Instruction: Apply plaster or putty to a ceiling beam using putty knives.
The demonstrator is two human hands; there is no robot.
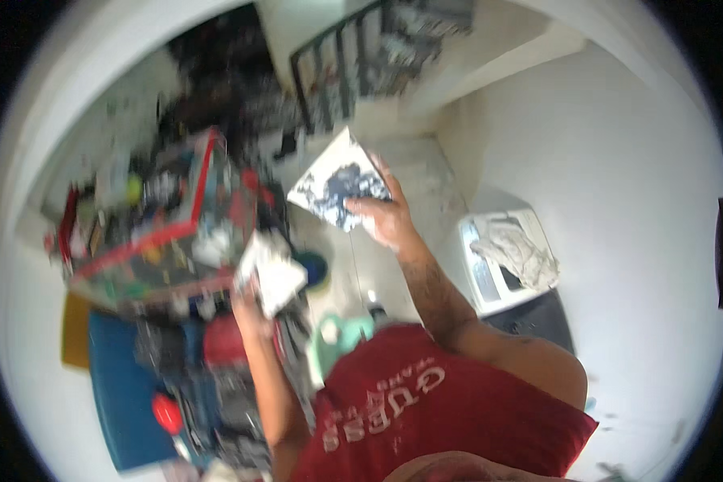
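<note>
Raised in front of me, my right hand (384,215) grips a flat square board (333,170), tilted so that one corner points up. Its face is white with dark blue-black smeared patches. The thumb lies across the face and the other fingers wrap the right edge; whitish residue marks the hand. Lower and to the left, my left hand (253,312) is closed on a white crumpled cloth-like piece (275,273). Motion blur hides its exact kind. The two held things are apart.
On the left stands a clear-sided case (149,245) with red edges, full of assorted items. A blue panel (124,394) and dark bags are below it. At right, a grey cloth (516,251) lies on a white appliance (478,277) by the wall. A green stool-like object (325,341) and stair railing (337,68) also show.
</note>
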